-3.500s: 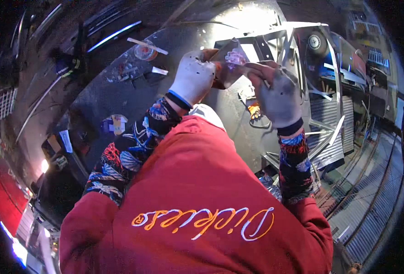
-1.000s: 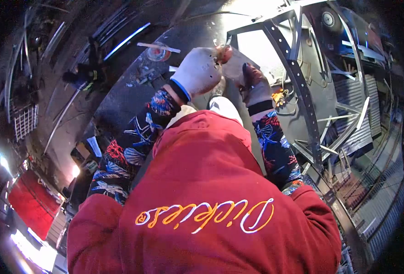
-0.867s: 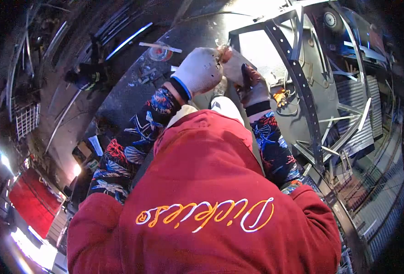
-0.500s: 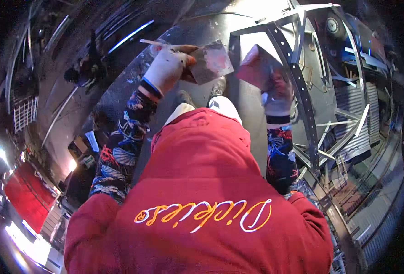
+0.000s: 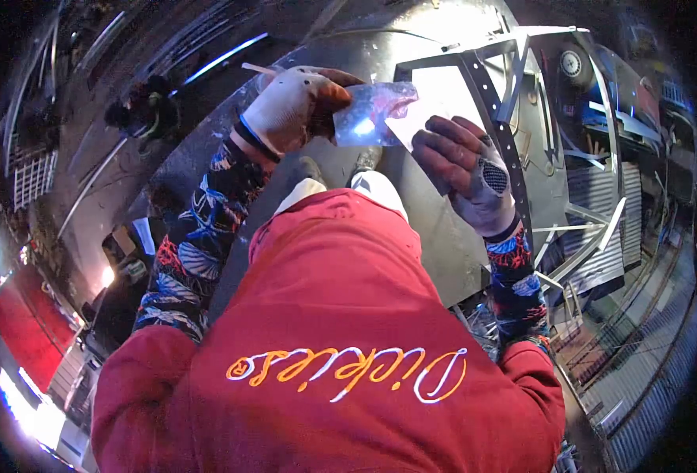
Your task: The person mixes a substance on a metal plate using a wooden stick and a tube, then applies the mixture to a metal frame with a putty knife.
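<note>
My left hand [image 5: 289, 112], in a pale work glove with bare fingertips, pinches a shiny square metal plate [image 5: 356, 110] by its left edge. A thin pale stick [image 5: 258, 69] juts out on the far side of the same hand. My right hand [image 5: 468, 169], gloved too, has its fingers curled over a second metal plate [image 5: 402, 131]. Strong glare whitens this plate, and the fingers hide part of it. The two plates overlap in view at their facing edges, above the dark metal table.
A welded-looking metal frame with a perforated dark bar [image 5: 508, 150] stands at the right. Beyond it are a wheel [image 5: 572, 63] and corrugated sheets [image 5: 601, 209]. Another person [image 5: 147, 110] is at the far left, near long metal bars. My shoes [image 5: 367, 160] show below the plates.
My right hand has turned, bringing its plate left against the view of the other one. My left hand has tilted its plate, which now reflects a bright spot.
</note>
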`<state>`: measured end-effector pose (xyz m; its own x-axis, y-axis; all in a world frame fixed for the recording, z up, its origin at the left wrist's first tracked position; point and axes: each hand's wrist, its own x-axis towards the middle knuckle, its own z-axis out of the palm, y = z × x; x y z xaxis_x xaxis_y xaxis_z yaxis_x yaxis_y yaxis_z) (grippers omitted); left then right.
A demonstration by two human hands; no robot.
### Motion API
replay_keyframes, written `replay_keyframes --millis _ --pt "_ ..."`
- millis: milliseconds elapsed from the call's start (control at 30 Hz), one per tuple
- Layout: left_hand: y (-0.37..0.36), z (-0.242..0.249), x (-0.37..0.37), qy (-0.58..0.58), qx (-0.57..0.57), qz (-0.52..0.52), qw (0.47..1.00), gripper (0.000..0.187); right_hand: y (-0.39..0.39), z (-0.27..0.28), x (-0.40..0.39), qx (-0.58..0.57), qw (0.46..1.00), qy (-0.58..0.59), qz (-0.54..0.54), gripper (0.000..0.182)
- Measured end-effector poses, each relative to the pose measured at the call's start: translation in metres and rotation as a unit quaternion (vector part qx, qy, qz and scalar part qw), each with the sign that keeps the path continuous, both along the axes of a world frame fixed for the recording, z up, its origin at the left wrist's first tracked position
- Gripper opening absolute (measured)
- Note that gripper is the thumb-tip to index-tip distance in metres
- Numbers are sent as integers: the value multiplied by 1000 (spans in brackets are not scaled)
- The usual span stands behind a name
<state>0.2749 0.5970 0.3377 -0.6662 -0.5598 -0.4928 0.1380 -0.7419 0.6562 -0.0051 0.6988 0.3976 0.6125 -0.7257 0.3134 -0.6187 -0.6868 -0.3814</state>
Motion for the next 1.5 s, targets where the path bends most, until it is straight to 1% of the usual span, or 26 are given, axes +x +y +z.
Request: replay_keyframes --millis 267,300,333,367,400,433,467,500,567,600,667,700,767,867,900,1000,1033,1067,1100,1133,1200,1233,1300,1367,1433,1500 --pt "13 0 5 26 -13 44 999 40 12 3 -25 26 999 -29 -23 31" --pt "12 -4 8 13 -33 44 998 39 16 3 -33 37 997 -36 -52 39" --pt "9 0 10 15 -34 42 998 39 26 -5 -36 112 975 -119 -151 35" --pt "5 8 12 -14 -70 55 996 39 35 -12 -38 172 928 -221 -244 31" --pt "3 12 13 -42 -106 72 991 39 43 -17 -35 237 834 -351 -354 27" --pt "2 11 14 -61 -122 78 987 41 45 -24 -44 267 786 -392 -396 24" --pt "4 10 13 -64 -124 80 987 41 50 -47 -57 268 787 -394 -393 24" --pt "7 6 11 -78 -132 119 981 42 56 -80 -70 366 643 -579 -341 29" --pt "9 0 7 -94 -149 158 971 46 47 -87 -56 425 465 -715 -302 37" --pt "12 -2 4 -93 -150 155 972 46 49 -89 -36 413 467 -701 -346 41" --pt "17 -7 -5 -99 -184 178 961 48 41 -47 16 356 516 -716 -306 42" --pt "20 -15 -7 -75 -195 183 961 49 42 -59 17 355 515 -717 -309 42" --pt "27 -7 -18 -45 -182 193 963 50 42 -87 21 375 536 -665 -360 76" --pt "41 6 -34 -38 -205 200 957 50 42 -91 36 331 544 -667 -387 73" --pt "47 7 -39 -46 -208 184 960 50 43 -105 31 343 478 -718 -372 65" --pt "54 -2 -40 -62 -207 164 963 47 32 -117 40 371 454 -695 -417 51" --pt "57 -2 -41 -95 -274 155 944 45 29 -129 43 371 488 -661 -432 41" --pt "59 -3 -40 -128 -339 144 921 44 29 -135 42 371 487 -662 -432 41" --pt "57 -23 -38 -152 -404 159 888 43 28 -133 44 384 448 -690 -420 41" --pt "57 -18 -37 -153 -404 156 888 43 27 -127 46 394 408 -717 -406 40" --pt "54 -5 -32 -225 -412 60 881 44 30 -111 50 400 400 -726 -392 39" --pt "51 3 -31 -226 -414 62 879 44 28 -107 51 406 394 -734 -376 38" --pt "47 15 -30 -298 -542 7 786 41 25 -123 53 406 378 -754 -352 37" --pt "48 4 -31 -285 -530 13 799 42 24 -123 56 406 361 -771 -331 36" --pt "46 4 -30 -271 -522 17 809 42 20 -123 59 411 374 -746 -367 36" --pt "45 18 -31 -316 -569 -35 758 44 23 -140 53 423 400 -726 -365 38"
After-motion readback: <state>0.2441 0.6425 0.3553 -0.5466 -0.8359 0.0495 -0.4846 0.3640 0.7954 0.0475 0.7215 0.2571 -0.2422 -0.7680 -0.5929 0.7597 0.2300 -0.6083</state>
